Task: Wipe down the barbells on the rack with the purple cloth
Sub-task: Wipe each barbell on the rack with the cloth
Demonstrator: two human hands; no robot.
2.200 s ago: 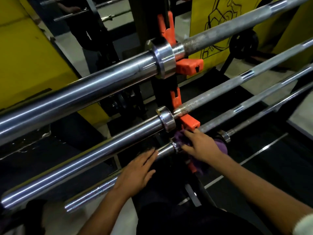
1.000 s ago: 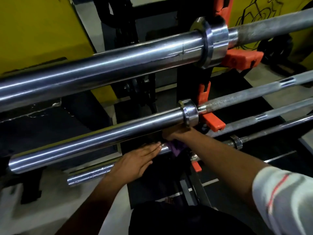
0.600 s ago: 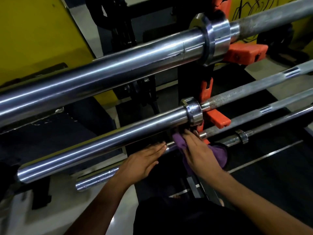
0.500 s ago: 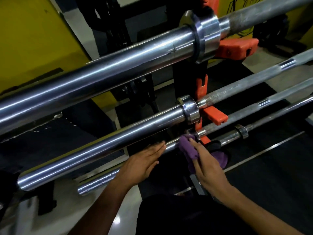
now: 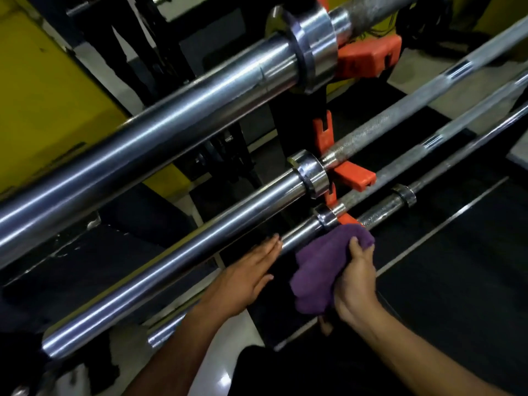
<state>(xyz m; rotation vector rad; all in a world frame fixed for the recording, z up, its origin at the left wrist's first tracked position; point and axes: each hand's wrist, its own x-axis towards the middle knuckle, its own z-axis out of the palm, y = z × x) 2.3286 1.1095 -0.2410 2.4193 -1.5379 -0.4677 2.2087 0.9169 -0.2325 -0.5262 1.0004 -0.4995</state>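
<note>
While the right hand point(image 5: 354, 284) bunches the soft purple cloth point(image 5: 323, 270), fingers curled round it, at the third chrome barbell's collar point(image 5: 325, 217), apparently touching, the flat left hand point(image 5: 245, 278) steadies that bar's sleeve on the orange-hooked rack point(image 5: 354, 174).

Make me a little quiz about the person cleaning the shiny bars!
1. True or false: the right hand holds the purple cloth.
2. Which bar does the left hand rest on? A) top barbell B) middle barbell C) third barbell down
3. Fill in: the hooks that hold the bars on the rack are ____ in colour.

Key: 1 true. 2 C, with straight fingers laid on its sleeve. 3 orange.
</note>
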